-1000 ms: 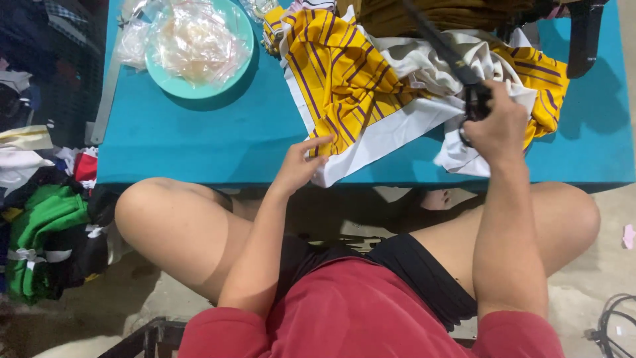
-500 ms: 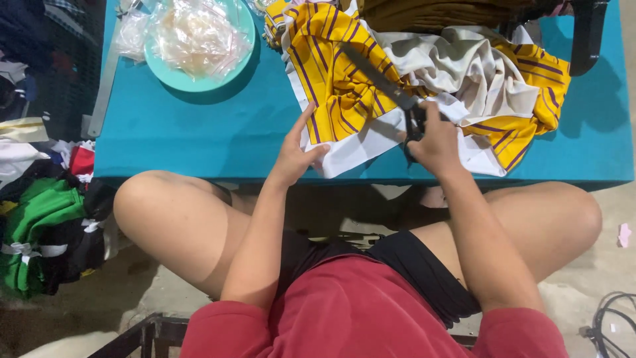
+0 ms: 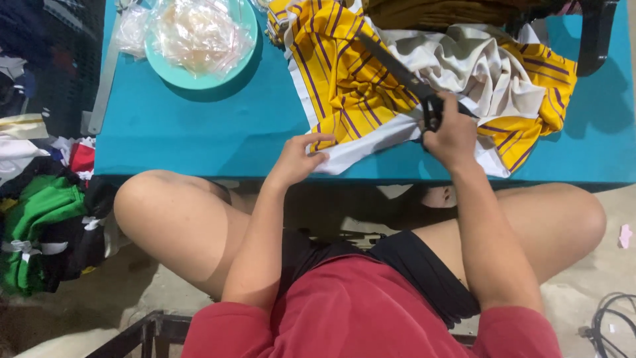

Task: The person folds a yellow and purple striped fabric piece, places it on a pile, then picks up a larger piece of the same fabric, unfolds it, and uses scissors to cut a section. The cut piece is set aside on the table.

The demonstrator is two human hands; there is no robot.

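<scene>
- I sit with my knees wide, close to the front edge of the blue desk.
- My left hand is at that front edge. Its fingers pinch the white hem of the yellow striped cloth and hold it down.
- My right hand is closed around the black handles of the scissors, just past the edge and on top of the cloth.
- A moment ago my right hand was a bit more toward the middle. Now it has slid a little to the right. One second ago it was held up higher and farther right. My left hand has stayed at the same hem.
- The scissors are long and dark. The handles are near me in my right hand, and the blades point away from me and to the left, up across the yellow stripes. The blades look close together, but I cannot tell if they are fully shut.
- The cloth lies bunched on the desk, yellow with thin purple lines and a pale white part to the right.
- Farther off on the left is a round green plate with clear plastic bags on it.
- On the floor to my left is a pile of clothes, green, red and white.
</scene>
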